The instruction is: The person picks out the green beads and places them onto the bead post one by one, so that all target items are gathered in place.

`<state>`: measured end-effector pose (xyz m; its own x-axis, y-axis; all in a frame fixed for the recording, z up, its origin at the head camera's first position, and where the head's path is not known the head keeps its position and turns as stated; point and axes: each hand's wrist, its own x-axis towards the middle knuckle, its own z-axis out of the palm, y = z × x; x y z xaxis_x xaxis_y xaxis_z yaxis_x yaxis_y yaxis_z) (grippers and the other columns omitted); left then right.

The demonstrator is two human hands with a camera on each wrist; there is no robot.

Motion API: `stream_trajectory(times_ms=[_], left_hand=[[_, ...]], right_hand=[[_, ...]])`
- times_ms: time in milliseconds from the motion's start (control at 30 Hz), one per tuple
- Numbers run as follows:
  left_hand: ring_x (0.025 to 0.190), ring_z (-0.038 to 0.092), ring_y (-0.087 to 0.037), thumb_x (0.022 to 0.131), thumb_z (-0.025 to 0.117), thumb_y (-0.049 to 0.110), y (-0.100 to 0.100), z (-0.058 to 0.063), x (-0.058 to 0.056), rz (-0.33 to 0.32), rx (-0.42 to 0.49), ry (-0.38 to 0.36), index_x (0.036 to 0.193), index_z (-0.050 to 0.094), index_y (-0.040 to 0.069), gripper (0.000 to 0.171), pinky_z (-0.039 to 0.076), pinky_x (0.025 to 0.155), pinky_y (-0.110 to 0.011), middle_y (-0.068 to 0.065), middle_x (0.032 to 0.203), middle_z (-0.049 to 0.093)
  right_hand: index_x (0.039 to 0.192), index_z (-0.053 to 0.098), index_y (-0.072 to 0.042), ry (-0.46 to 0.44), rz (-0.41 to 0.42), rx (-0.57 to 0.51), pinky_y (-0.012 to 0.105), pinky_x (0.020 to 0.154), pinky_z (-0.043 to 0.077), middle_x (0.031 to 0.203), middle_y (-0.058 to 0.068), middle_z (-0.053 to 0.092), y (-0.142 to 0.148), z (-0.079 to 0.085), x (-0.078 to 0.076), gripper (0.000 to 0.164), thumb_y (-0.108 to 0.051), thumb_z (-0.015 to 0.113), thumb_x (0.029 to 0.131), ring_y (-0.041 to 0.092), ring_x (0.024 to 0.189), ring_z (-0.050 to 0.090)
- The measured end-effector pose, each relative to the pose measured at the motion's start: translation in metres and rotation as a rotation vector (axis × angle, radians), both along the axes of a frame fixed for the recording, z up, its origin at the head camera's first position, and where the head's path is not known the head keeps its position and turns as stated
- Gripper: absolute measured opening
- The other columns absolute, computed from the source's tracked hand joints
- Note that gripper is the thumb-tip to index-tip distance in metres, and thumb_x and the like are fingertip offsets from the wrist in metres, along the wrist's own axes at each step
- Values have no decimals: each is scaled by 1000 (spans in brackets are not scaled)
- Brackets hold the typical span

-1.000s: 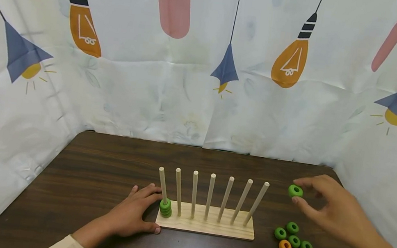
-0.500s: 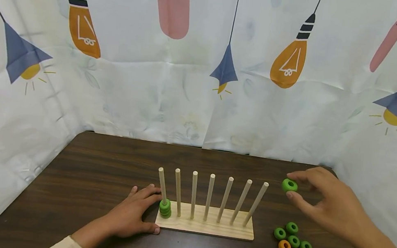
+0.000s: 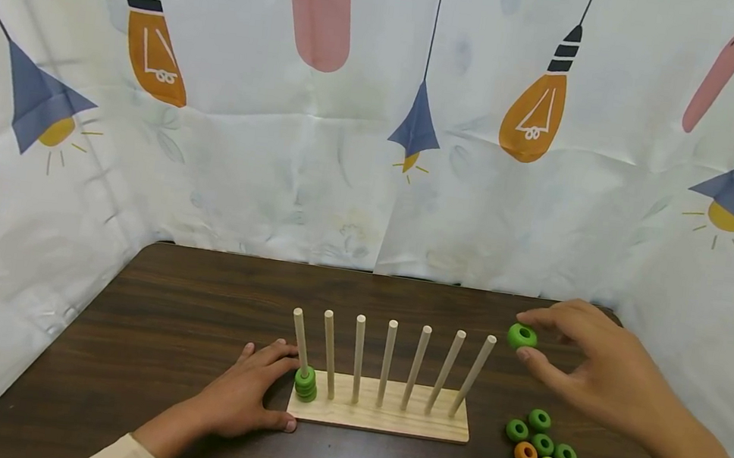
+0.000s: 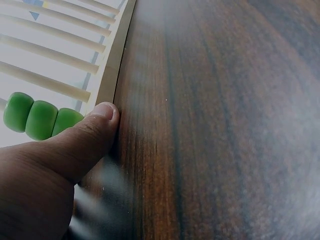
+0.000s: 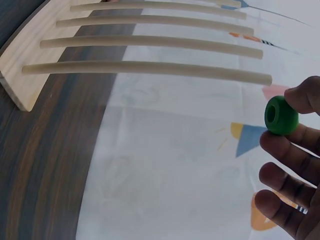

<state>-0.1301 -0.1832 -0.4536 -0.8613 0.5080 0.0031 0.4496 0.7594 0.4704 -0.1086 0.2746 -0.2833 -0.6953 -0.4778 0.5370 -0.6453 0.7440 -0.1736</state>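
- Green ring [image 3: 518,342] is held above the table [image 3: 189,329] toward its right edge, just right of the rightmost peg [image 3: 473,376] and apart from it.
- Its hole's axis runs roughly along the upright peg.
- Right hand [image 3: 600,372] pinches the ring between thumb and fingertips, other fingers loosely spread.
- Left hand [image 3: 244,393], farther off, grips the wooden rack [image 3: 378,417] at its left end.

Seven pegs [image 3: 387,361], thirteen rings [image 3: 542,452] (eight green, two orange, one each yellow, blue, red)
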Motion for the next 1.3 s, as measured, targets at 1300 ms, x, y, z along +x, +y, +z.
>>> stream_trajectory(times_ms=[1300], left_hand=[[151,27,-39,80,78,65,0,0,0,-4,12,12,146,56,17,85,13,116,-72,-5,158,41]], right_hand=[[121,70,-25,25,131,-8,21,82,48,116,-13,66,-31,5,-10,45,-15,86,80,9,99,64]])
